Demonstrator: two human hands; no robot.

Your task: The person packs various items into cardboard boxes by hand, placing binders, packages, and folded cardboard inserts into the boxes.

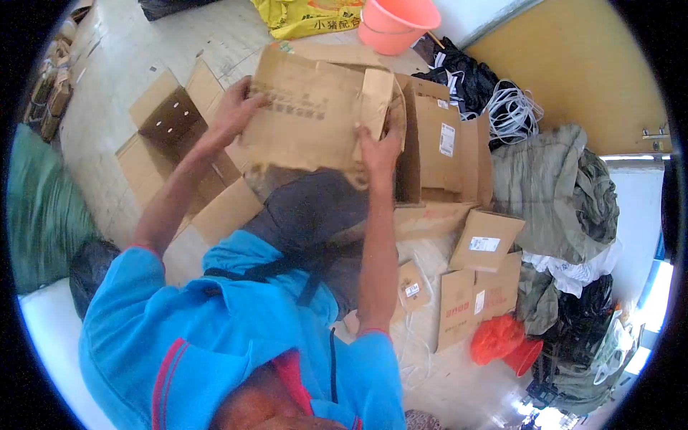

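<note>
A brown cardboard box (301, 118), flattened, with faint printing and a ragged lower edge, is held up in front of me. My left hand (236, 109) grips its left edge, thumb on the printed face. On the right side, my right hand (381, 147) has its fingers closed on the cardboard near a folded flap. Just behind and to the right of it stands a large open carton (437, 154) with a white label. Another open box (175, 125) sits on the floor to the left, its flaps spread outward.
Smaller boxes (487, 240) lie to the right, beside a red plastic bag (498, 338). A pink bucket (398, 25) and a yellow sack (308, 16) are at the far side. Coiled white cord (514, 111) and grey-green cloth (545, 190) lie right. A green bundle (46, 208) stands left.
</note>
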